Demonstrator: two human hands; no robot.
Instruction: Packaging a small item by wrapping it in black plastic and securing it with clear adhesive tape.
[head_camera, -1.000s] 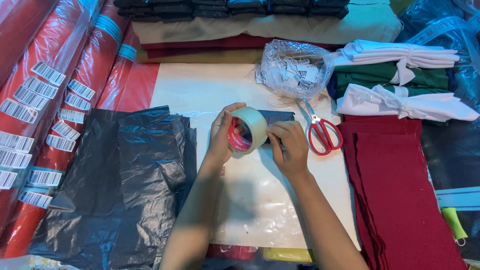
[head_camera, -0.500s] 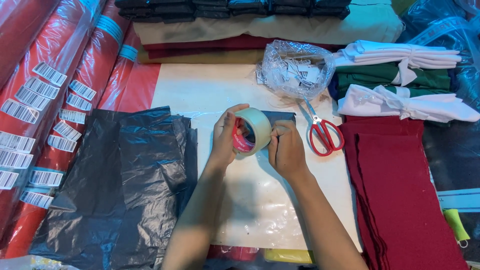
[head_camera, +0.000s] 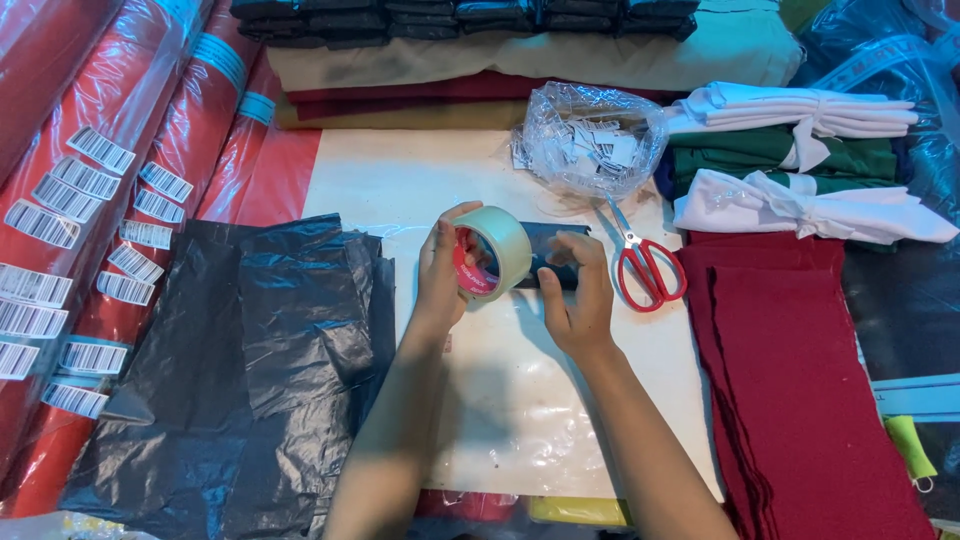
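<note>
We hold the roll of tape (head_camera: 492, 253) upright in our left hand (head_camera: 443, 275), fingers curled around its rim and thumb over the top; it sits above the middle of the white board (head_camera: 400, 180); our right hand (head_camera: 578, 290) is just to the right of the tape, fingers bent down onto a small dark packet (head_camera: 548, 252) that lies flat on the board, touching the tape's right edge; whether those fingers pinch a loose end of tape we cannot tell.

Right of the tape, just past our right hand, lie red-handled scissors (head_camera: 645, 262), blades pointing away from us; behind the tape sits a clear plastic bag (head_camera: 590, 135) of small white tags; left of the tape a crumpled black plastic sheet (head_camera: 250, 350) covers the board's edge; further left are red rolls (head_camera: 120, 100) with barcode labels stuck to them; far right of the tape lies a stack of dark red cloth (head_camera: 790, 370), with tied white bundles (head_camera: 800, 205) and green cloth (head_camera: 770, 155) behind it; nothing lies between our hands and the tape.
</note>
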